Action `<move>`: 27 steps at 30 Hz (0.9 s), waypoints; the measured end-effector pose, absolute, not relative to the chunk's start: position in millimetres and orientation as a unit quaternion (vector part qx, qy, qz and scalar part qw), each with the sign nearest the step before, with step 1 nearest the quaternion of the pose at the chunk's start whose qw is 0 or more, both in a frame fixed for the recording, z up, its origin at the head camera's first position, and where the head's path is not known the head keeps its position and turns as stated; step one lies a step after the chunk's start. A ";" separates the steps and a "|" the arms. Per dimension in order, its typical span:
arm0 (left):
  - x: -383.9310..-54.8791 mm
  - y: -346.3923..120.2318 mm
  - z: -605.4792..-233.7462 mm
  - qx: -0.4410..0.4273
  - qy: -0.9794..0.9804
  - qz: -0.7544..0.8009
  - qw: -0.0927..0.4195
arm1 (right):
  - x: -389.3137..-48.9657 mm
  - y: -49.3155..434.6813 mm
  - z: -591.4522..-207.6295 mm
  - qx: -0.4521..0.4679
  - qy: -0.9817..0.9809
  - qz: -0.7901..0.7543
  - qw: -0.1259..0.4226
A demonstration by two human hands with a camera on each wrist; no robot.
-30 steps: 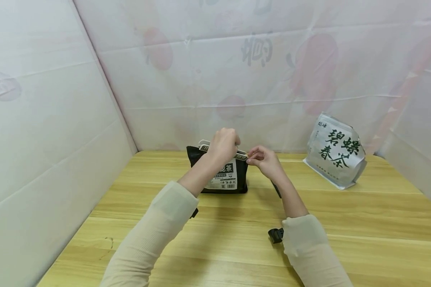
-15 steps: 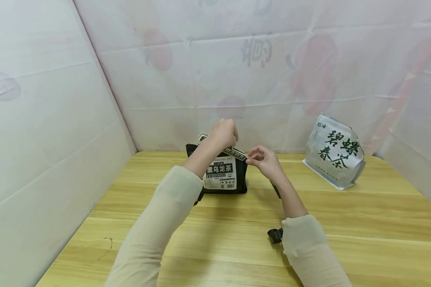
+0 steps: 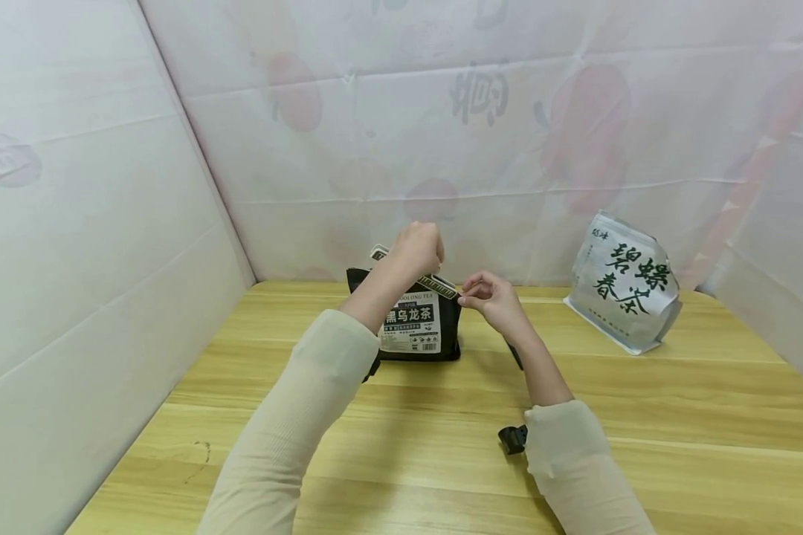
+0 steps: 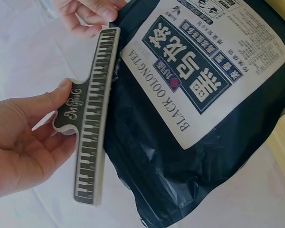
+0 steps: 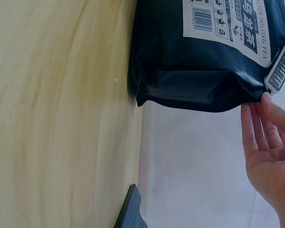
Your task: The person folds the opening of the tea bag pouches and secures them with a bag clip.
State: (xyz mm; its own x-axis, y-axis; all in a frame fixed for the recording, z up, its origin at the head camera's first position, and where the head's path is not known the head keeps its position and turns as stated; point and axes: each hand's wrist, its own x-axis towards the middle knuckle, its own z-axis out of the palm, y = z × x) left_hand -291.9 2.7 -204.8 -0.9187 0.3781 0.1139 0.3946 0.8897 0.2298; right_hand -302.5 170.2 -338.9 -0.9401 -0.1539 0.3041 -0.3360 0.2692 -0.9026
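Note:
A black pouch of black oolong tea (image 3: 411, 327) stands upright on the table, a pale label on its front. My left hand (image 3: 415, 249) pinches the handle of a long bag clip (image 4: 92, 118) with a piano-key pattern and "Music" on its grip. The clip slants along the pouch's top edge. One end lies right at the corner by my right hand; the other stands off from the edge in the left wrist view. My right hand (image 3: 498, 305) pinches that top corner of the pouch between thumb and fingers, as the right wrist view shows (image 5: 270, 156).
A white tea pouch (image 3: 625, 282) with green lettering leans at the back right of the wooden table (image 3: 442, 461). A printed cloth (image 3: 388, 163) hangs behind and at the sides. A black device (image 3: 512, 439) shows beside the right sleeve.
My left hand has risen slightly, and the clip has gone from lying along the pouch's top to slanting, its left end raised. My right hand has stayed at the corner.

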 end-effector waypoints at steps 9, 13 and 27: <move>-285.8 -6.8 -206.4 -0.206 -0.969 -0.136 0.014 | -301.3 170.6 -338.1 0.170 -0.794 0.580 0.062; -282.9 -14.6 -208.8 -0.212 -0.969 -0.126 0.026 | -299.8 170.0 -336.2 0.177 -0.796 0.577 0.049; -258.3 -38.9 -218.4 -0.165 -0.955 -0.193 0.151 | -299.5 171.7 -334.8 0.190 -0.804 0.563 0.030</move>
